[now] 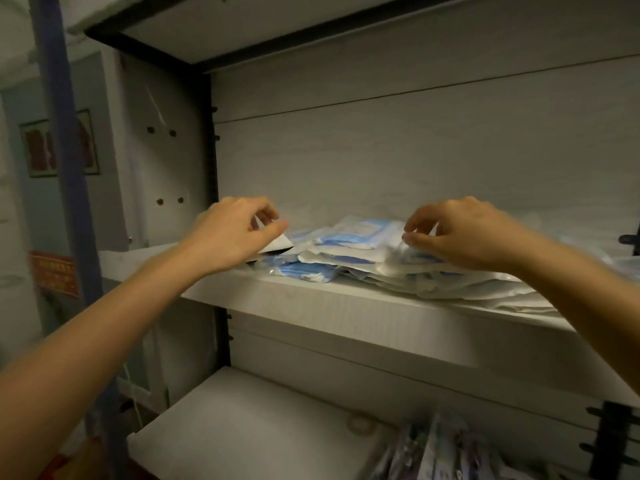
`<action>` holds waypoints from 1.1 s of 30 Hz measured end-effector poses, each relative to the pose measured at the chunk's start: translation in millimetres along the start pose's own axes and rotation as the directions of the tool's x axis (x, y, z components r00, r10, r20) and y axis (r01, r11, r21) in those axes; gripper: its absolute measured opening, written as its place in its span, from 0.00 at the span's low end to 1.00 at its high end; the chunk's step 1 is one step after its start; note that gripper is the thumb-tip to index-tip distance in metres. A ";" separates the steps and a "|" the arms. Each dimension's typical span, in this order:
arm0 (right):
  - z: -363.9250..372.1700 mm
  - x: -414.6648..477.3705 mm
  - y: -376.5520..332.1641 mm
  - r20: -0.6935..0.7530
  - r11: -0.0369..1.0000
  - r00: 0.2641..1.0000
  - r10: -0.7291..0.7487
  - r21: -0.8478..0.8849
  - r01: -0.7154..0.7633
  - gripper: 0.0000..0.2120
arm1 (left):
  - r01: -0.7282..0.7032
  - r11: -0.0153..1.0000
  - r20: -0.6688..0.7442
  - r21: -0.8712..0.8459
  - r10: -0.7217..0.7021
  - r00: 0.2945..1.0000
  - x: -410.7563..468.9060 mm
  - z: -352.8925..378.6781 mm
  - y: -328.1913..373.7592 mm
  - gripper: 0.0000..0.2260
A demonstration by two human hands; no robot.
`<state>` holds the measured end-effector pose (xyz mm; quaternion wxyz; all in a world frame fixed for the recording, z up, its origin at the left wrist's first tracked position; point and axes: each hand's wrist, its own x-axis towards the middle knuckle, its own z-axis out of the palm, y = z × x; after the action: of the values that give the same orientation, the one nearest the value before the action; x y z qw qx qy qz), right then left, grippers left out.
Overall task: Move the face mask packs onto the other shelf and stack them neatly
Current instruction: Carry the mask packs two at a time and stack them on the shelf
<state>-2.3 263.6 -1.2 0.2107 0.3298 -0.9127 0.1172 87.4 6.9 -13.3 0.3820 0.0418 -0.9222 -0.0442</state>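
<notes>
A loose pile of face mask packs (349,249), clear plastic with blue and white masks inside, lies on the middle shelf (346,306). My left hand (235,233) pinches the upturned corner of a pack at the pile's left end. My right hand (460,233) rests on the right side of the pile, thumb and fingers pinching the edge of the top pack. More packs (443,452) stand on the lower shelf (242,417) at the bottom right.
A higher shelf board (311,26) caps the compartment. A black upright (211,161) bounds it on the left, with a blue post (65,150) further left. Black brackets (613,441) stick out at the right. More white packaging (620,261) lies at the far right.
</notes>
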 end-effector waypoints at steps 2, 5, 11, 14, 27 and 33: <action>3.5 13.6 -4.4 -0.009 0.997 0.997 0.077 0.002 -0.077 0.16 | 0.002 0.999 0.028 -0.036 -0.001 1.000 14.2 8.8 -19.0 0.16; 11.7 29.4 -14.3 0.008 0.981 0.981 0.193 0.009 -0.193 0.22 | -0.004 0.996 0.075 -0.084 0.011 0.997 36.9 22.7 -48.3 0.18; 31.9 70.4 -54.8 0.007 0.910 0.914 0.406 -0.099 -0.403 0.37 | -0.050 0.991 0.126 -0.121 0.066 0.990 68.7 46.0 -101.5 0.19; 40.3 88.2 -76.2 0.027 0.859 0.870 0.493 -0.177 -0.481 0.39 | -0.080 0.988 0.155 -0.135 0.101 0.983 75.6 53.8 -121.9 0.19; 51.5 110.8 -80.9 0.268 0.677 0.631 0.728 -0.136 -0.723 0.42 | -0.053 0.986 0.200 -0.159 0.085 0.976 83.2 69.7 -158.0 0.19; 41.9 110.7 -75.8 0.068 0.698 0.697 0.714 -0.001 -0.716 0.32 | 0.080 0.995 0.404 -0.061 -0.049 0.913 86.4 74.8 -166.7 0.29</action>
<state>-42.6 130.3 18.5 0.1157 -0.0441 -0.9737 0.1911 -19.2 -164.4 -24.3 0.1838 0.0478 -0.9767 -0.0995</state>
